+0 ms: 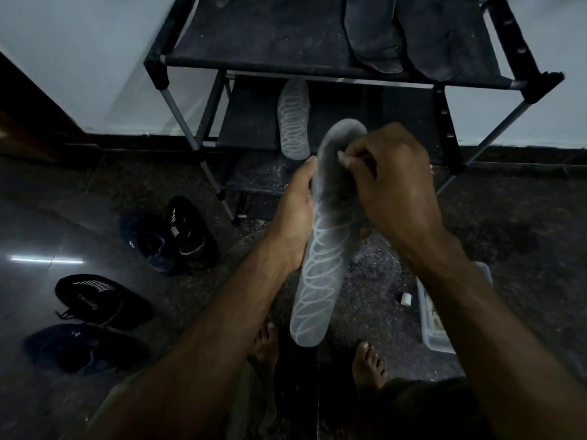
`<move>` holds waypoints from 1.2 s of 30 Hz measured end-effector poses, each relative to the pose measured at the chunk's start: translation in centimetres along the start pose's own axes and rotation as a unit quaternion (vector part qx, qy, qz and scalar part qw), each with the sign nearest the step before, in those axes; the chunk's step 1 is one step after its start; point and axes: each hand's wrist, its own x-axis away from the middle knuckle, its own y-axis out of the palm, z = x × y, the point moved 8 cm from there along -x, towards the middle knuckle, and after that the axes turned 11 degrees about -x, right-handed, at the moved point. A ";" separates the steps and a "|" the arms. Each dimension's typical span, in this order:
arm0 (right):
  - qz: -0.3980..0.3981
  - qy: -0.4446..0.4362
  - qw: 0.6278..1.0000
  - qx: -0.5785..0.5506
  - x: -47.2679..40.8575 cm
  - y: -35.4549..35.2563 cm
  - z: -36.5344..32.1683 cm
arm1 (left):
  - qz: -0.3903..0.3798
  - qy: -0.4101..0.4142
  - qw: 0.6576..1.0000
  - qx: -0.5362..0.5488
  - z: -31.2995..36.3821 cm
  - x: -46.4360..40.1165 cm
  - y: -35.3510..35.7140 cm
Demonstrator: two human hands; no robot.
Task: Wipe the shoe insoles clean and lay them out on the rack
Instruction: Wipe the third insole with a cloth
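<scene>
From my remote feed, the rack already carried two dark insoles on top and a patterned insole below; a fourth insole remained mid-wipe, cradled by my left hand, my right hand pinching something pale.

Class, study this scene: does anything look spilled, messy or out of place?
Yes. Pale specks and grit lie scattered on the dark floor below the held insole and on the rack's lowest shelf, like debris fallen from cleaning. The shoes also sit unevenly on the floor.
</scene>
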 end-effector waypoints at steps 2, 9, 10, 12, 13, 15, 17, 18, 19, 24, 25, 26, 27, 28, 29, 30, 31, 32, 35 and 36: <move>-0.064 -0.019 0.997 -0.036 0.3 1.2 -1.5 | -0.006 0.003 1.000 0.017 0.2 0.1 -0.1; 0.029 -0.010 0.999 -0.024 -0.1 0.0 -0.5 | -0.031 0.000 0.999 0.040 0.5 0.6 1.1; 0.041 -0.009 0.999 -0.019 -0.1 -0.2 -0.3 | -0.033 -0.002 0.999 0.037 0.4 0.6 1.1; 0.029 -0.018 0.999 -0.030 0.0 0.0 -0.6 | -0.036 -0.005 0.999 0.032 0.2 0.5 1.1; 0.008 -0.026 0.999 -0.045 0.1 0.3 -0.9 | -0.034 -0.005 0.999 0.031 0.2 0.5 0.9; -0.047 -0.040 0.996 -0.063 0.3 1.2 -1.8 | -0.031 -0.011 0.999 0.038 0.2 0.5 0.5; -0.077 -0.046 0.994 -0.059 0.4 1.8 -2.1 | -0.036 -0.018 0.998 0.046 0.2 0.6 0.4; -0.069 -0.046 0.995 -0.058 0.4 1.6 -2.1 | -0.037 -0.021 0.998 0.040 0.1 0.6 0.4; -0.048 -0.041 0.996 -0.056 0.3 1.2 -1.9 | -0.039 -0.024 0.998 0.031 0.1 0.6 0.5; 0.078 -0.005 0.997 -0.004 -0.8 -1.9 1.5 | -0.050 -0.041 0.997 -0.051 -0.9 0.6 1.2; 0.086 -0.001 0.996 -0.002 -1.0 -2.2 2.0 | -0.051 -0.039 0.996 -0.062 -0.9 0.6 1.3; 0.087 -0.002 0.996 -0.003 -1.0 -2.4 2.1 | -0.053 -0.035 0.995 -0.074 -0.8 0.6 1.4; 0.080 -0.008 0.997 -0.005 -1.0 -2.3 1.8 | -0.049 -0.032 0.995 -0.084 -0.6 0.7 1.4; 0.066 -0.019 0.998 -0.007 -0.9 -1.9 1.3 | -0.046 -0.030 0.994 -0.092 -0.5 0.7 1.4; 0.050 -0.032 0.998 -0.010 -0.8 -1.5 0.7 | -0.045 -0.027 0.994 -0.092 -0.3 0.7 1.5; 0.037 -0.044 0.998 -0.012 -0.8 -1.2 0.1 | -0.043 -0.023 0.995 -0.085 -0.3 0.7 1.4; 0.029 -0.050 0.998 -0.012 -0.8 -1.1 -0.2 | -0.042 -0.021 0.996 -0.074 -0.2 0.7 1.4; 0.029 -0.050 0.998 -0.005 -0.9 -1.1 -0.1 | -0.039 -0.021 0.997 -0.068 -0.2 0.6 1.2; 0.064 -0.028 0.998 0.011 -1.4 -2.4 1.6 | -0.045 -0.026 0.994 -0.101 -0.6 0.5 1.2; 0.073 -0.019 0.997 0.009 -1.4 -2.7 2.1 | -0.048 -0.031 0.992 -0.109 -0.7 0.5 1.3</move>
